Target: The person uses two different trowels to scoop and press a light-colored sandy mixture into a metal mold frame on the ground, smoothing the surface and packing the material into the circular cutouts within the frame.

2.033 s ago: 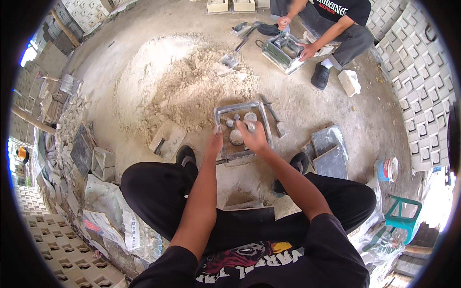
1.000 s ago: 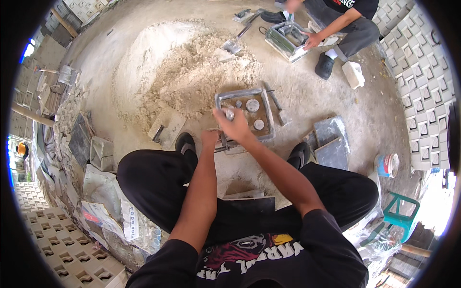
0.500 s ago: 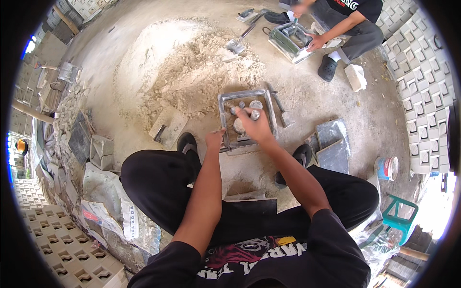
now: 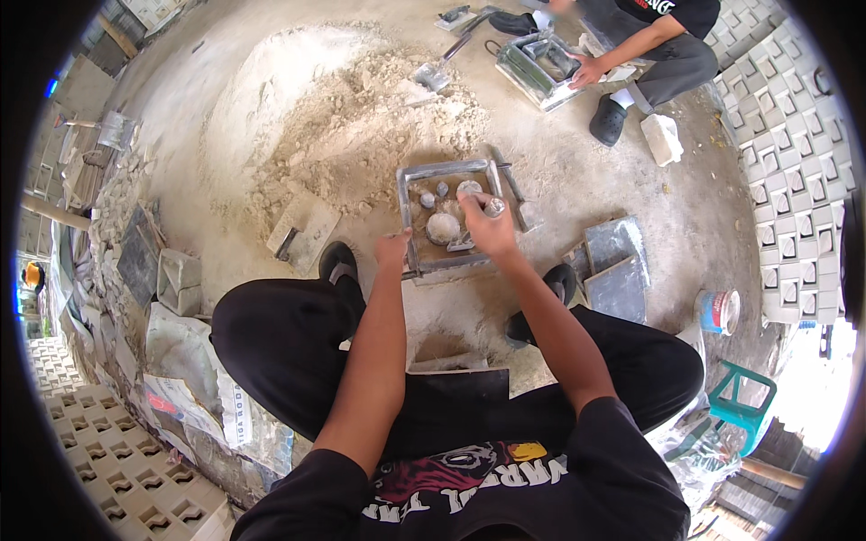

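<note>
A grey rectangular mould frame (image 4: 446, 169) lies on the ground between my feet, with sandy material and several round pale pieces inside. The largest round piece (image 4: 443, 227) sits near the frame's near side; another round piece (image 4: 469, 188) is at the far right. My left hand (image 4: 392, 251) is closed on the frame's left edge near its near corner. Inside the right half, my right hand (image 4: 490, 231) grips a short hand tool (image 4: 494, 207) with a round, shiny handle end. My hand hides most of the tool, so its kind is unclear.
A powdery sand heap (image 4: 307, 108) with a shovel (image 4: 431, 77) lies beyond the frame. Another person (image 4: 672, 54) works at a second mould (image 4: 532, 68), far right. Dark slabs (image 4: 618, 261), a bucket (image 4: 718, 312) and a green stool (image 4: 744, 401) stand right; a board (image 4: 307, 234) lies left.
My right hand has moved right and nearer within the frame, uncovering the round pieces at the left and middle. My left hand stays on the edge. The whole view has shifted slightly.
</note>
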`<action>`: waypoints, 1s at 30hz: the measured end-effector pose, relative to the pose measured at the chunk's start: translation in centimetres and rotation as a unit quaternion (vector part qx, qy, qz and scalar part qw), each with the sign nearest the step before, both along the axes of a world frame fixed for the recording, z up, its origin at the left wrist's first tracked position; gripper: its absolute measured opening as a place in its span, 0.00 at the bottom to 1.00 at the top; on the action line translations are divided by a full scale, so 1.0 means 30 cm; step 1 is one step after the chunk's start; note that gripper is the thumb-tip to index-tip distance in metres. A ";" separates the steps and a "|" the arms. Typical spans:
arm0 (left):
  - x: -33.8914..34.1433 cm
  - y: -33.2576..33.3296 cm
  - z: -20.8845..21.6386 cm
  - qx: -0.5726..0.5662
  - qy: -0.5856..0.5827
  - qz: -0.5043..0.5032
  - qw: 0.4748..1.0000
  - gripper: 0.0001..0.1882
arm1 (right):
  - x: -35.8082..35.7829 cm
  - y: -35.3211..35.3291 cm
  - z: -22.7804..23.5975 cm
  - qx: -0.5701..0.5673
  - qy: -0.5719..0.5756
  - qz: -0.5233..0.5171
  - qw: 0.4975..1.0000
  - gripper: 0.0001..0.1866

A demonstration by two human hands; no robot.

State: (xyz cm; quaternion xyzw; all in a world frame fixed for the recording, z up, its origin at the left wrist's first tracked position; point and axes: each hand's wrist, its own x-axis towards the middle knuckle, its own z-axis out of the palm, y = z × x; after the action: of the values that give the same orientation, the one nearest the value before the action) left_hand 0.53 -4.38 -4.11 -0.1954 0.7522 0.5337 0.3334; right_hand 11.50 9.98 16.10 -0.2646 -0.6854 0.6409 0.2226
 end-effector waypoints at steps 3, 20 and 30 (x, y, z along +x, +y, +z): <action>0.016 0.023 0.028 0.014 0.014 0.028 0.999 0.19 | 0.018 0.032 0.037 -0.069 -0.016 -0.012 0.997 0.20; -0.018 -0.018 -0.010 0.038 -0.004 0.015 0.999 0.19 | -0.001 0.027 0.084 -0.085 0.025 -0.030 0.996 0.18; 0.010 -0.006 0.017 0.057 -0.011 0.065 0.996 0.17 | 0.008 -0.106 0.008 0.065 0.068 0.022 0.995 0.21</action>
State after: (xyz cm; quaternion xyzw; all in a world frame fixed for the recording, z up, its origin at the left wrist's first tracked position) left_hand 0.83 -4.56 -3.61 -0.2309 0.7023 0.5941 0.3171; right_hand 11.73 6.81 16.34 -0.1907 -0.7142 0.6164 0.2714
